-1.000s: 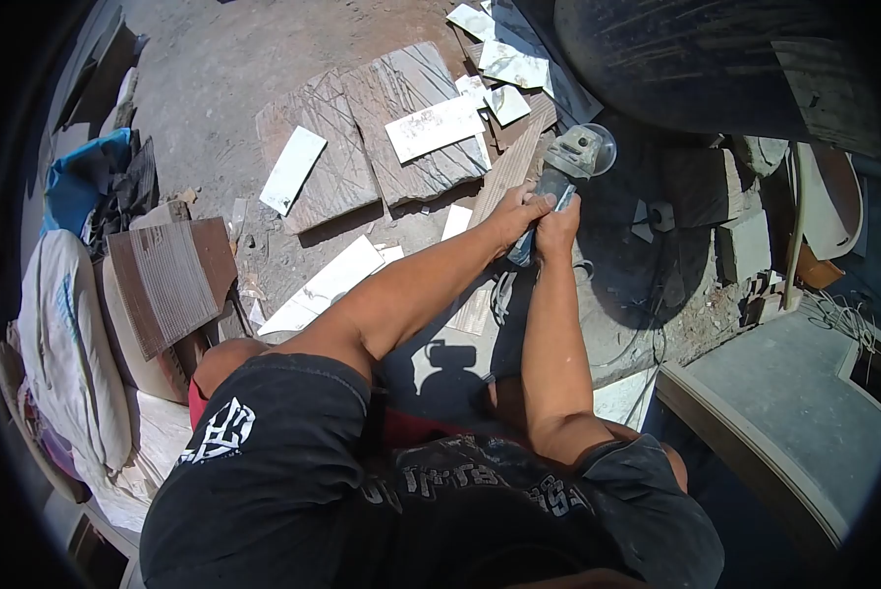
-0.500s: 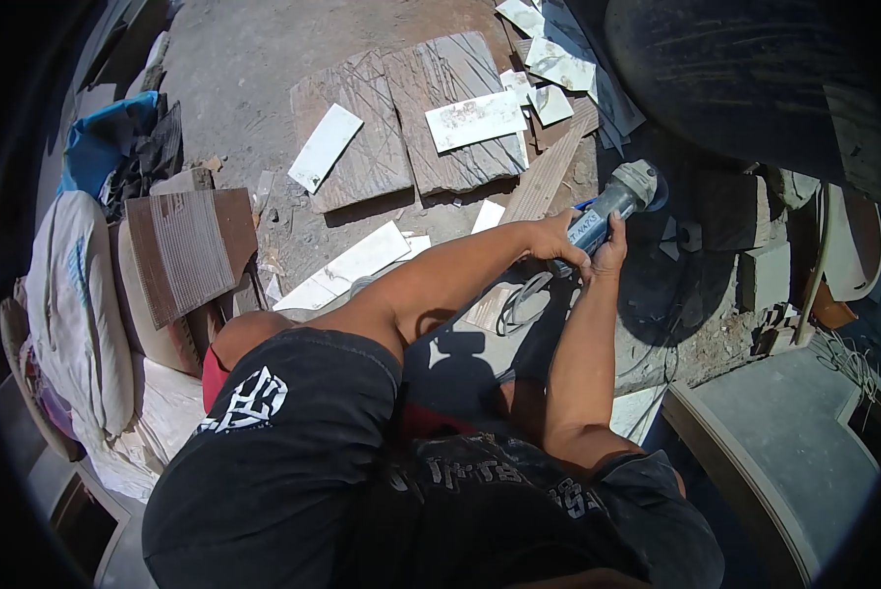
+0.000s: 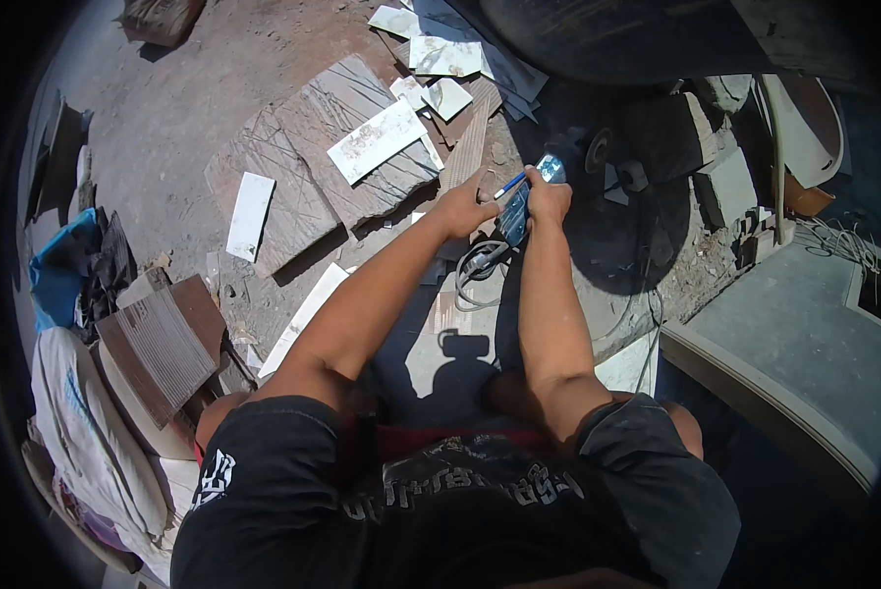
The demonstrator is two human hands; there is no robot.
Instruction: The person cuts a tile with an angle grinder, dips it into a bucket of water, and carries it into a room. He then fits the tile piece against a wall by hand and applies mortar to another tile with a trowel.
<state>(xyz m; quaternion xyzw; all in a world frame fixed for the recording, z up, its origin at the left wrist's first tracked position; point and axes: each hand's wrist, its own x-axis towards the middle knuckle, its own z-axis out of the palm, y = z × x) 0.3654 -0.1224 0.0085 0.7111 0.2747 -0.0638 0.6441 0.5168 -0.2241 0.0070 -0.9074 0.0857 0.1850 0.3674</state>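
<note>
My right hand is closed around an angle grinder, whose blue body points down toward my legs. A thin blue and white pen slants across from my right fingertips to my left hand. The left thumb and fingers are at the pen's pale end, with the index finger stretched upward. A coiled grey cord hangs just below the grinder. Beyond my left hand lie two scored stone slabs, with white tile strips on and around them.
Broken white tiles and a wood-grain strip lie ahead. A large dark rounded object overhangs the upper right. Concrete blocks and a grey panel stand right. Brown ribbed tile and a white sack are left.
The view has swung to the right. My left hand has come off the grinder and now sits beside it at the pen. The grinder has turned lower in my right hand.
</note>
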